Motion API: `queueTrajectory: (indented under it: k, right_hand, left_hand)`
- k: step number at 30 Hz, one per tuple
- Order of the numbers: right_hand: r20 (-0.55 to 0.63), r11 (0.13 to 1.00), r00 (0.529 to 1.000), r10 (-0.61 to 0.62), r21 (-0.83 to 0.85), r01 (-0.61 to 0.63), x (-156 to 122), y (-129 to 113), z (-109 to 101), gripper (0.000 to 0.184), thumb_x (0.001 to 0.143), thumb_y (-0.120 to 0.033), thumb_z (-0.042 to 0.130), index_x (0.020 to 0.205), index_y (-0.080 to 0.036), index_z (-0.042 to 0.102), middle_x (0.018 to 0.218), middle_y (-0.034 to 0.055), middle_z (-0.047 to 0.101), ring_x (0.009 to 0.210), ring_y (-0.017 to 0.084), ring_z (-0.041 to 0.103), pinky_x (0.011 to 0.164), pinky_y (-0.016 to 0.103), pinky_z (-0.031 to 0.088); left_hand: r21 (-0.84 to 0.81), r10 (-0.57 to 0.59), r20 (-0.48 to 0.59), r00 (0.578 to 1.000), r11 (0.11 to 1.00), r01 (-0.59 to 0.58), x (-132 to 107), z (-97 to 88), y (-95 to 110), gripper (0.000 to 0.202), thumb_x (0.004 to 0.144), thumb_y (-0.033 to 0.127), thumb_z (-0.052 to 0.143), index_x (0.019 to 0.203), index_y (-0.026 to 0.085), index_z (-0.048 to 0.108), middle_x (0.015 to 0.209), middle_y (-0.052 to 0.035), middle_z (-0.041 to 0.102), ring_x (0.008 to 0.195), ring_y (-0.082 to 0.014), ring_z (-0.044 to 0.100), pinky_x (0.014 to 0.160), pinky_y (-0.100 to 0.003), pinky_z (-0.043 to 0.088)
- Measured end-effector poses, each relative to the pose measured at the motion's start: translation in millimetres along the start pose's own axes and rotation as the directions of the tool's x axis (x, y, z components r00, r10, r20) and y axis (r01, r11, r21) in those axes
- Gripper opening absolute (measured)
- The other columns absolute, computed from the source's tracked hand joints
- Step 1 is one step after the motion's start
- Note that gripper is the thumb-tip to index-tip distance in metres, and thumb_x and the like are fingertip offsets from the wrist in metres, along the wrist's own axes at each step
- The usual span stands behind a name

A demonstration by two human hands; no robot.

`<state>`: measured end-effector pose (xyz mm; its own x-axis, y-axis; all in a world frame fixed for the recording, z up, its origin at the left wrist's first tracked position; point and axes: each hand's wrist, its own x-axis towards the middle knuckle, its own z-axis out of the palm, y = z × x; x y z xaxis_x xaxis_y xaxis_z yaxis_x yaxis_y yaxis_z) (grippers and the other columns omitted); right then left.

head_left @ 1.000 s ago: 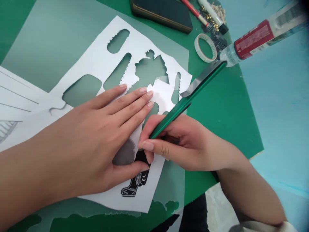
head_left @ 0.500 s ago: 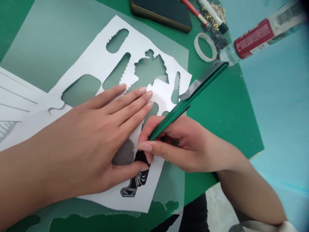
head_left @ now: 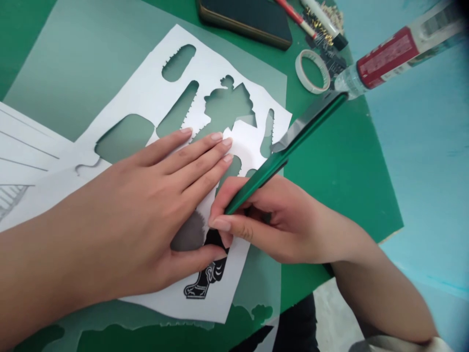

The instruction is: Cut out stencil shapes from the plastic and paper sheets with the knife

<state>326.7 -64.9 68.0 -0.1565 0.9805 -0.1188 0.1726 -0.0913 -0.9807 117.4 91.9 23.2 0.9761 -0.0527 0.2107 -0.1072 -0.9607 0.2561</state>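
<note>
My left hand (head_left: pixel 164 195) lies flat on a white paper sheet (head_left: pixel 216 305), fingers stretched out and pressing it down. Several shapes are cut out of the sheet, one with a jagged figure outline. A black printed figure (head_left: pixel 205 278) shows below my left thumb. My right hand (head_left: pixel 256 215) is closed around a slim green utility knife (head_left: pixel 271 168) with a grey metal strip, held slanting up to the right like a pen. Its lower tip is hidden behind my fingers, close to the black print and just right of my left hand.
A translucent sheet (head_left: pixel 91 49) lies under the paper on the green table (head_left: pixel 348 171). Striped paper (head_left: pixel 25 146) is at the left. Toward the back are a dark phone-like slab (head_left: pixel 245 22), a tape roll (head_left: pixel 312 72), pens, small pins and a bottle with a red label (head_left: pixel 388 56).
Almost nothing differs. The view has shifted very slightly, while both hands, the knife and the paper keep the same positions.
</note>
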Motion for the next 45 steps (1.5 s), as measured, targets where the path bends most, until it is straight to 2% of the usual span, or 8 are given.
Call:
queueTrajectory:
  k: [3,8,13,20,25,31,37,45]
  right_hand:
    - [-0.003,1.000,1.000,0.021,-0.005,-0.021,1.2,-0.2,-0.1,0.016,0.112,-0.021,0.079,0.098,-0.017,0.074,0.085,-0.0033,0.079,0.069,0.007,0.069,0.064,0.017,0.054]
    - [0.004,0.998,0.998,0.059,0.027,-0.059,2.3,-1.8,-2.0,0.021,0.113,-0.021,0.078,0.093,-0.017,0.073,0.085,-0.0035,0.079,0.058,0.005,0.057,0.057,0.019,0.048]
    - [0.009,0.995,0.997,0.076,0.062,-0.077,2.2,-2.6,-1.9,0.020,0.111,-0.020,0.082,0.093,-0.017,0.074,0.085,-0.0042,0.079,0.060,0.005,0.058,0.059,0.019,0.050]
    - [0.011,0.996,0.998,0.067,0.056,-0.068,1.7,-0.1,-0.2,0.016,0.111,-0.025,0.083,0.101,-0.017,0.075,0.086,-0.0031,0.080,0.070,0.008,0.069,0.065,0.020,0.055]
    - [0.012,0.997,0.999,0.048,0.061,-0.049,1.2,0.8,-0.7,0.019,0.111,-0.030,0.084,0.101,-0.018,0.075,0.083,-0.0032,0.080,0.070,0.010,0.070,0.067,0.022,0.057]
    - [0.018,0.998,0.999,0.052,0.038,-0.052,1.2,-0.7,-1.4,0.019,0.113,-0.031,0.082,0.101,-0.018,0.074,0.082,-0.0045,0.078,0.066,0.009,0.066,0.067,0.022,0.055]
    - [0.005,0.999,1.000,0.014,0.031,-0.014,0.5,0.4,-0.6,0.019,0.112,-0.030,0.083,0.101,-0.017,0.075,0.083,-0.0033,0.079,0.070,0.010,0.070,0.069,0.021,0.057]
    - [-0.003,0.999,0.999,0.041,0.000,-0.041,1.3,-0.7,-0.8,0.023,0.112,-0.029,0.082,0.093,-0.019,0.074,0.085,-0.0029,0.080,0.060,0.007,0.058,0.062,0.022,0.052]
  left_hand:
    - [-0.020,0.004,0.012,1.000,1.000,-0.003,0.3,0.1,0.9,0.095,0.118,0.078,0.031,0.191,0.018,0.019,0.200,-0.0046,0.023,0.181,-0.0422,0.037,0.155,-0.058,0.017]
    - [0.011,0.008,-0.003,1.000,1.000,-0.008,1.5,-0.7,1.8,0.093,0.121,0.077,0.030,0.188,0.013,0.030,0.199,-0.0116,0.025,0.185,-0.0334,0.030,0.156,-0.050,0.011]
    - [0.010,0.002,-0.001,1.000,1.000,-0.002,1.1,-1.1,1.6,0.092,0.121,0.077,0.029,0.187,0.014,0.031,0.199,-0.0112,0.025,0.186,-0.0310,0.028,0.156,-0.048,0.011]
    - [-0.029,-0.010,0.028,1.000,1.000,0.011,-0.7,0.9,-0.1,0.098,0.117,0.079,0.032,0.192,0.022,0.008,0.202,-0.0035,0.015,0.182,-0.0416,0.033,0.155,-0.057,0.013]
    - [0.000,-0.012,0.014,1.000,1.000,0.012,0.5,0.6,0.6,0.093,0.118,0.076,0.031,0.191,0.020,0.016,0.200,-0.0060,0.022,0.181,-0.0400,0.038,0.154,-0.058,0.019]
    - [-0.054,-0.027,0.031,0.999,0.998,0.029,-1.3,0.2,0.4,0.096,0.117,0.077,0.036,0.193,0.028,0.005,0.201,-0.0020,0.020,0.181,-0.0437,0.037,0.155,-0.061,0.016]
    - [0.017,-0.005,0.018,1.000,1.000,0.005,0.3,-1.9,0.3,0.092,0.119,0.078,0.029,0.188,0.017,0.024,0.200,-0.0069,0.022,0.184,-0.0332,0.031,0.156,-0.051,0.014]
    - [-0.006,0.006,0.004,1.000,1.000,-0.006,2.6,-1.4,1.5,0.096,0.120,0.079,0.028,0.187,0.011,0.034,0.197,-0.0120,0.029,0.185,-0.0318,0.030,0.156,-0.046,0.010]
